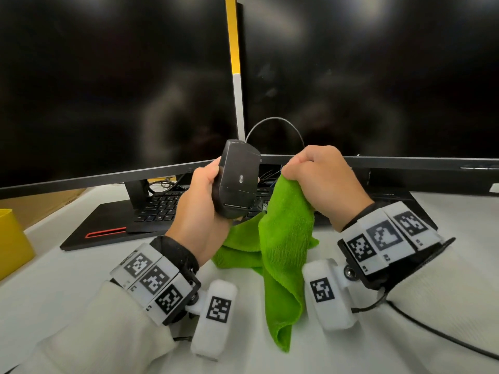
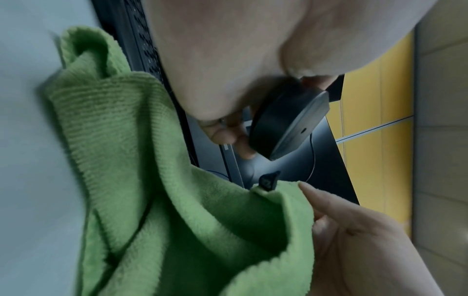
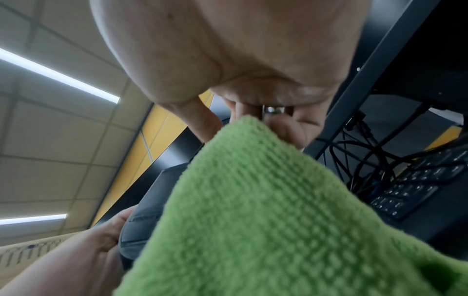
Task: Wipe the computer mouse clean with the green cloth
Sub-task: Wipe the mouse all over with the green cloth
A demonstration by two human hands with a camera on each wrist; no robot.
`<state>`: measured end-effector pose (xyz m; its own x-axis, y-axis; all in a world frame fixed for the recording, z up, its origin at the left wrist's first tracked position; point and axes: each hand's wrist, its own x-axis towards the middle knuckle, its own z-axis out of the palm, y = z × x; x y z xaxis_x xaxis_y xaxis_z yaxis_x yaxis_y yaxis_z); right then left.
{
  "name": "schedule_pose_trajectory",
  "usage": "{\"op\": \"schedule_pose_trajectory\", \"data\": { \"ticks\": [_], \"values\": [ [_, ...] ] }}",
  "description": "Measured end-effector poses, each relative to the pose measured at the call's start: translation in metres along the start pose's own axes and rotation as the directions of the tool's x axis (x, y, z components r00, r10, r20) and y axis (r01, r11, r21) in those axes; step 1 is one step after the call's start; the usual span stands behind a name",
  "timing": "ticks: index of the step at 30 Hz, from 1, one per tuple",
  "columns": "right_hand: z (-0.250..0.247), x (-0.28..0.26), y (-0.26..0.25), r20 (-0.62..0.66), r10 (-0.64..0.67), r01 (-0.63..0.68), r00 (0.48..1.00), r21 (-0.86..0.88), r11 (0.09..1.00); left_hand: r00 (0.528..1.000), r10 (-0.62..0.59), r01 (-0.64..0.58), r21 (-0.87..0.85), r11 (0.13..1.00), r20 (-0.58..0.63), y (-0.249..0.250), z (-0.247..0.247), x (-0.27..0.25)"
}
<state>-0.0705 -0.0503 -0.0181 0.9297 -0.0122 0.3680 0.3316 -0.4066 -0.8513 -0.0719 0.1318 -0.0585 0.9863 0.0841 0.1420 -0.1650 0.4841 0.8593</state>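
Note:
My left hand [image 1: 205, 195] grips a black wired computer mouse [image 1: 237, 179] lifted off the desk, its flat underside turned toward me. In the left wrist view the mouse [image 2: 288, 122] shows edge-on between thumb and fingers. My right hand [image 1: 321, 182] pinches the top of the green cloth [image 1: 283, 238] just right of the mouse; the cloth hangs down to the desk and one fold trails under the left hand. In the right wrist view the cloth [image 3: 266, 220] fills the foreground and covers part of the mouse [image 3: 144, 216]. Whether cloth and mouse touch is unclear.
Two dark monitors [image 1: 113, 85] [image 1: 378, 76] stand close behind the hands. A black keyboard [image 1: 159, 206] lies under them on the white desk [image 1: 67, 271]. A yellow container [image 1: 10, 238] sits at the left edge. A black cable [image 1: 437, 333] runs across the desk at lower right.

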Motion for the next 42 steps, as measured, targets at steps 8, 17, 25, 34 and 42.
{"op": "schedule_pose_trajectory", "data": {
  "ticks": [8,17,25,34,42],
  "values": [
    [0.008,-0.008,-0.003,0.267,0.167,-0.281,0.949,0.477,0.833,0.992,0.048,-0.055,0.064,0.996,0.117,0.001,-0.001,-0.003],
    [0.014,-0.010,-0.001,0.242,0.135,-0.253,0.961,0.568,0.783,0.994,0.022,-0.004,-0.156,0.988,0.111,0.001,-0.019,0.008],
    [0.036,-0.016,0.005,0.166,0.146,-0.204,0.975,0.420,0.884,0.977,0.088,-0.096,0.033,0.995,0.195,-0.003,0.009,-0.017],
    [0.038,-0.019,0.005,0.444,0.148,-0.374,0.884,0.479,0.794,0.988,0.014,0.001,-0.101,0.995,0.152,0.005,0.020,-0.027],
    [0.043,-0.022,0.005,0.581,-0.003,-0.432,0.814,0.608,0.666,0.992,0.001,0.005,-0.047,0.999,0.127,-0.007,0.017,-0.026]
  ]
}}
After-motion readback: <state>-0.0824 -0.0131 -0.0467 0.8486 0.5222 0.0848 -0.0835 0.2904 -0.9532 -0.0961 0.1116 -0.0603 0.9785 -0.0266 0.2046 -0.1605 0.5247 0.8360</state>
